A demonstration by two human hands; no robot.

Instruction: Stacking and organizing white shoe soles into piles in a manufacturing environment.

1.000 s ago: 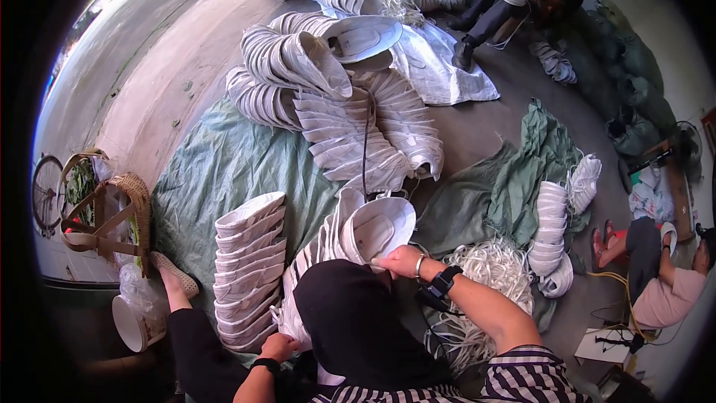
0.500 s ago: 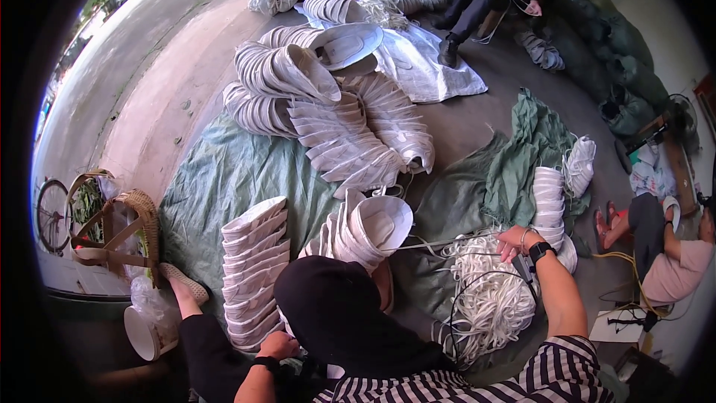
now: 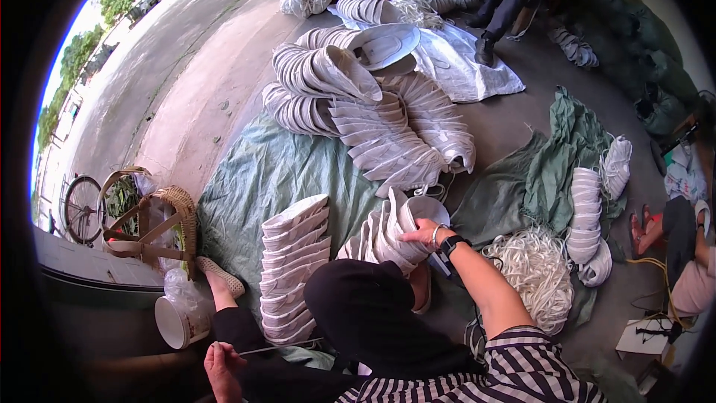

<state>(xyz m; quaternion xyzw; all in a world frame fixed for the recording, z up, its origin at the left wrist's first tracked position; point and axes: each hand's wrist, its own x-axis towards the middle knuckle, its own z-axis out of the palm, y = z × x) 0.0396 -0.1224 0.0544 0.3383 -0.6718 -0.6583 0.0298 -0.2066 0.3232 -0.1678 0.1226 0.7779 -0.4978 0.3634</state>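
Cord runs from your left hand's pinched grip; your right hand touches the white stack before you, closure unclear. Cord-pulling seems in hand; steady tension looks called for next.

Your right hand touches the shoe uppers just right of the white stack. Your left hand, nearer you and left of that stack, pinches a cord. Well right of the stack lies a lace heap; to its left are a basket and a bucket. Beyond it spreads a green tarp, then a larger pile.
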